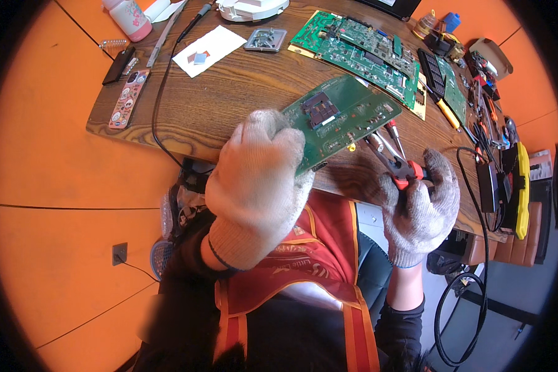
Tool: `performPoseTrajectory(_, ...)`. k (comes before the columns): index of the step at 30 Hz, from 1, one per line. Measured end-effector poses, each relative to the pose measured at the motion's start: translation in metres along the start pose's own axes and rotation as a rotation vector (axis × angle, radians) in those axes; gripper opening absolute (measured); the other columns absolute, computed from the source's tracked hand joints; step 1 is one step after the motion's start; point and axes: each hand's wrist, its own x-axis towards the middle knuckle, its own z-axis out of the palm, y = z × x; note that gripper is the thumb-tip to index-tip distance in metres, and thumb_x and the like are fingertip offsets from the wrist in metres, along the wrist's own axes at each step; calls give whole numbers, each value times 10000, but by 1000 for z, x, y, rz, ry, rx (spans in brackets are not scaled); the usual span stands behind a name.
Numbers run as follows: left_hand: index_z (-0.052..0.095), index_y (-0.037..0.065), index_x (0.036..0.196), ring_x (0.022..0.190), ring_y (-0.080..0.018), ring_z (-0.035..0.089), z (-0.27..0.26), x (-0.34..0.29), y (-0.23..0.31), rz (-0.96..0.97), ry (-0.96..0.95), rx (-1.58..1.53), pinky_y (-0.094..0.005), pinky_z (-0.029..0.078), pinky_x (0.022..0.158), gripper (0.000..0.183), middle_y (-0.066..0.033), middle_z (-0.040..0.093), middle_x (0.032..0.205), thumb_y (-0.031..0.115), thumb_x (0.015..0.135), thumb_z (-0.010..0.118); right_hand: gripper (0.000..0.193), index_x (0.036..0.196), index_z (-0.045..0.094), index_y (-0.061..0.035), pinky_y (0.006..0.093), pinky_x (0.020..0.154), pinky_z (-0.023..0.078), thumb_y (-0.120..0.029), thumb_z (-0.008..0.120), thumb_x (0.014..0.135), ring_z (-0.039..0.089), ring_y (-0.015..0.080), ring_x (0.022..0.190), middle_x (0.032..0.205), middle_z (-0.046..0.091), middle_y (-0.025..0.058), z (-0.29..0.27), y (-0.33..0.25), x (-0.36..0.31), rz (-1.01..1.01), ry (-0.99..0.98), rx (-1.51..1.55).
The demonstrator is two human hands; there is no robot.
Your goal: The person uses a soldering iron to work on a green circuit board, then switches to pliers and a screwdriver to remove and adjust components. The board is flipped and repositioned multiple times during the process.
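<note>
My left hand (259,180), in a pale knitted glove, grips the near left edge of a green circuit board (353,118). The board is tilted above the wooden table, and a dark square socket (320,110) sits on its face. My right hand (423,201), gloved too, has its thumb and fingers around the red grips of a pair of pliers (402,170). The pliers' metal end points toward the board's right edge; the exact jaw shape is hard to make out. Behind them a red-handled screwdriver (395,136) lies on the table.
Larger green boards (359,56) lie stacked at the back of the wooden table (254,80). A yellow-handled tool (447,114) and loose hand tools crowd the right. At left are a phone (129,99), white paper (209,51), a pink bottle (129,20) and a black cable (161,93).
</note>
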Motion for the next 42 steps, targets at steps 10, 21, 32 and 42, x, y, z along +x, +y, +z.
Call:
performPoseTrajectory(10, 612, 46, 951, 865, -321, 609, 10, -14, 11, -48, 91, -141, -374, 503, 758, 331, -153, 595, 999, 18, 663, 771, 347, 821, 596, -26, 397, 766, 502, -193, 856, 664, 622, 338, 864, 940, 619, 161, 2, -7, -10, 67, -45, 172)
performPoseTrajectory(21, 621, 87, 1004, 968, -315, 592, 28, -19, 22, -115, 143, 54, -357, 495, 808, 379, -117, 585, 1071, 56, 660, 778, 236, 768, 592, 4, 321, 629, 467, -110, 791, 714, 574, 258, 691, 821, 570, 131, 11, -30, -22, 344, -116, 523)
performPoseTrajectory(32, 582, 40, 1010, 884, -282, 598, 41, -10, 15, -36, 96, -237, -341, 498, 771, 328, -125, 548, 1002, 25, 717, 729, 182, 839, 612, 35, 286, 684, 433, -1, 748, 724, 567, 206, 769, 877, 592, 110, 14, -38, -17, 418, -121, 632)
performPoseTrajectory(42, 568, 28, 1050, 810, -176, 593, 45, 12, 16, -800, 227, -1835, -286, 489, 666, 147, -80, 559, 888, 75, 911, 567, 176, 807, 611, 5, 231, 568, 397, -35, 772, 748, 510, 120, 614, 765, 586, 47, -5, -40, -17, 582, -155, 577)
